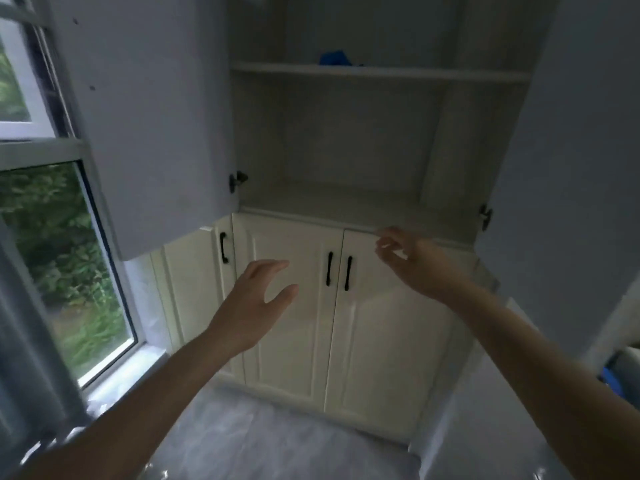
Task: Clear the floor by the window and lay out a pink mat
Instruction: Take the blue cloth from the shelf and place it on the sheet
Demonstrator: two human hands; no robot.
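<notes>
Both empty, open: left hand [258, 299], right hand [412, 261], before shut lower doors [391, 327], window [65, 258] leftward

I count two hands, the left hand [258, 303] and the right hand [410, 261], both empty with fingers spread or loosely curled. I see two upper cabinet doors swung wide: the left upper door [149, 126] and the right upper door [568, 133]. Below them I count three shut lower doors [287, 306], carrying three black handles [329, 269] between them. Two round knobs [237, 181] show on the upper doors' edges. One shelf [377, 71] crosses the open cabinet, with one blue object [334, 58] on it, too blurred to name. One window [52, 237] is at my left.
</notes>
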